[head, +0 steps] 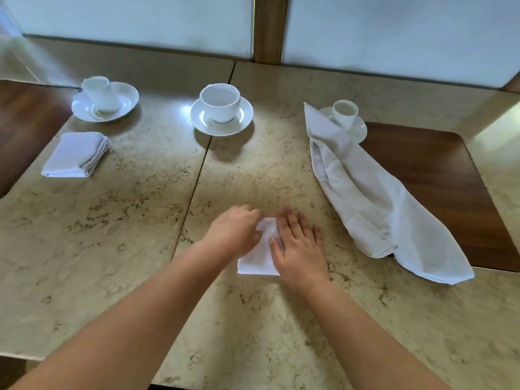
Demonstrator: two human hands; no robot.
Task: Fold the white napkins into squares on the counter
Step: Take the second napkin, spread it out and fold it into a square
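Head view is showing me working at the middle of the beige marbled stone worktop [118, 226], where the small white folded cloth napkin [260, 256] is lying under both of my hands. My right hand [299, 249] is lying flat with straight, spread fingers, pressing the napkin's right side down. My left hand [235, 230] is resting on its left part with fingers curled at the far corner; I cannot tell whether they are pinching the cloth or only pushing it.

What I am worrying about is the layers sliding. If my hands are pressing unevenly, the upper fold could be creeping across the smooth stone and the edges would stop matching, leaving an oblong, not a square. Lifting my flat hand too soon could also let the fold spring open.

One finished white folded napkin [76, 154] is sitting at the far left, near a white cup on a saucer [104, 98]. A loose, crumpled white napkin [374, 198] is lying to my right, its far end draped onto the saucer of a small white cup [344, 111]. Tugging that cloth carelessly could be dragging the cup over.
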